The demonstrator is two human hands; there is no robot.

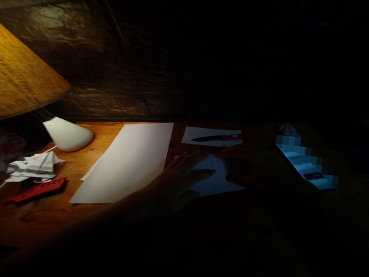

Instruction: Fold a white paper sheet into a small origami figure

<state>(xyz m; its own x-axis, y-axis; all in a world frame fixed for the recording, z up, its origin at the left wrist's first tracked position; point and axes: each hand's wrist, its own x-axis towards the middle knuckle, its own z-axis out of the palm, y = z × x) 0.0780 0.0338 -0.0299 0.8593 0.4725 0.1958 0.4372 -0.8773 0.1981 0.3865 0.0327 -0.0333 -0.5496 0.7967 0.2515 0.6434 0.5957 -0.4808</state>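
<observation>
Two hands in view over the tabletop: what does the left hand [179, 180] rest on?

It lies palm down on a small bluish-white sheet of paper [216, 177]. Its fingers [197, 173] are spread wide and flat against the sheet, holding nothing.

And the right hand [251, 168]?

It sits in deep shadow at the far edge of that same sheet, apparently touching it. The state of its fingers cannot be told.

Position of the small sheet?

It lies between the two hands on an orange-lit wooden tabletop [44, 225], just right of a long rectangular white paper sheet [128, 163]. Beyond it is a smaller white paper sheet [194, 135] carrying a slender black-and-red pen [216, 137].

Other items for the record?

Left of the long sheet stands a smooth white cone-shaped object [67, 134]. Below it lie a crumpled white folded paper [33, 166] and, just beside that, a flat red notched strip [37, 189]. A tilted yellow-brown shade [12, 74] overhangs the upper left corner. To the right, a blue-lit paper strip [304, 167] is pixelated and cannot be identified further. Past the tabletop's far edge, a dark stone floor [51, 21] shows.
</observation>
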